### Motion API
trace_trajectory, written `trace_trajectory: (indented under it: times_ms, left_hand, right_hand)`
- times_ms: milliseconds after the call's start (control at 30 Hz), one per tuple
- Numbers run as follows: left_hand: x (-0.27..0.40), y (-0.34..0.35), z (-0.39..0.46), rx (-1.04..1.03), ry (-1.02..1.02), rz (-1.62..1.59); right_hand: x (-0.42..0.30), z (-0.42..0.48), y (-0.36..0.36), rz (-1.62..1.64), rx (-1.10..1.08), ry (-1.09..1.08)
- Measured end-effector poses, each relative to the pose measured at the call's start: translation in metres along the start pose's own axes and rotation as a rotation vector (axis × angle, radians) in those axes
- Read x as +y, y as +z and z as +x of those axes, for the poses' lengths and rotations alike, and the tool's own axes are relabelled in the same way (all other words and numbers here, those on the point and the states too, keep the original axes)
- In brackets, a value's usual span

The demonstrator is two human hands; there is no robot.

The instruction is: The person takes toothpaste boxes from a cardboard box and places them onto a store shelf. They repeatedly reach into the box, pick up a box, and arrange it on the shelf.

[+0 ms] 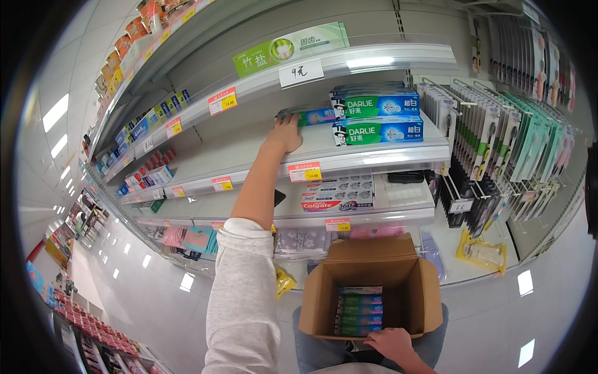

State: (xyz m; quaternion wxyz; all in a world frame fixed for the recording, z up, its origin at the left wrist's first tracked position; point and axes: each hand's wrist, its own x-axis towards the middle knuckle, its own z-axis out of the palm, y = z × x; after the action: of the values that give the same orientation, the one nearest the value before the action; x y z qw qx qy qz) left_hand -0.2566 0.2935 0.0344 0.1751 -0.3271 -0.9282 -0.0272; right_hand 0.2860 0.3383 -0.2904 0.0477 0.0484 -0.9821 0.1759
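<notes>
My left hand [285,135] reaches onto a middle shelf, its fingers over the left end of a Darlie toothpaste box [320,116]. The thumb is hidden, so its grip is unclear. Right of that box stand stacked Darlie toothpaste boxes [377,131], green and blue. Below, an open cardboard box [371,271] rests on my lap. My right hand [391,345] holds its near rim. Inside, along the left, lies a row of Darlie toothpaste boxes [359,309], with a paler box [360,290] at the far end.
Colgate boxes [337,196] sit one shelf lower, with a dark phone-like object [279,197] left of them. Hooks with packaged toothbrushes [488,131] jut out at the right. Shelf lips [402,156] carry price tags. A yellow package [483,250] lies low on the right.
</notes>
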Motion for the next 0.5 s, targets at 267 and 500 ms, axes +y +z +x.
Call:
trace_trajectory:
  times_ms: [267, 500]
  left_hand:
    - [0.008, -0.004, -0.002, 0.138, 0.055, -0.023]
    - [0.017, -0.015, -0.005, 0.194, 0.073, -0.011]
  right_hand:
    - [0.000, 0.000, 0.000, -0.020, 0.071, -0.009]
    - [0.000, 0.000, 0.001, -0.018, 0.086, 0.014]
